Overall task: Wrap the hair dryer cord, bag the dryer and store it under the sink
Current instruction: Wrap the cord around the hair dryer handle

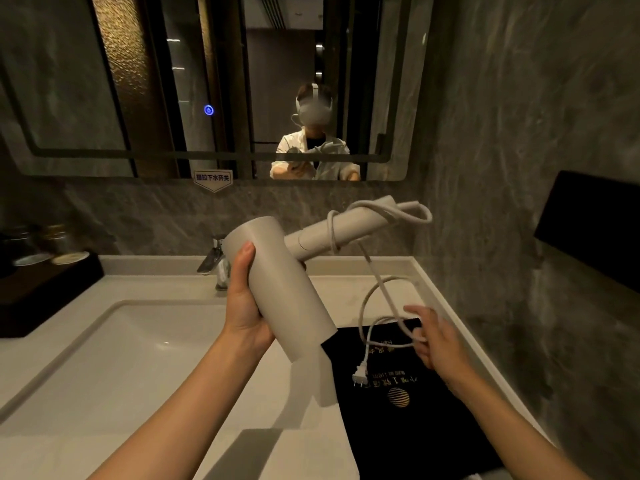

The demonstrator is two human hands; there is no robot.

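My left hand [244,306] grips the barrel of a pale grey hair dryer [287,292], held above the counter with its handle [343,226] pointing up and to the right. The white cord [381,292] loops around the handle a couple of times, then hangs down in loose loops. My right hand [434,336] pinches a low loop of that cord. The plug [360,374] dangles just above a flat black bag [408,420] with gold print, which lies on the counter at the right.
A white sink basin [114,344] with a chrome tap [216,261] fills the left. A dark tray with jars [38,271] stands at far left. A mirror [207,84] hangs ahead. A stone wall and a black holder [588,233] close the right side.
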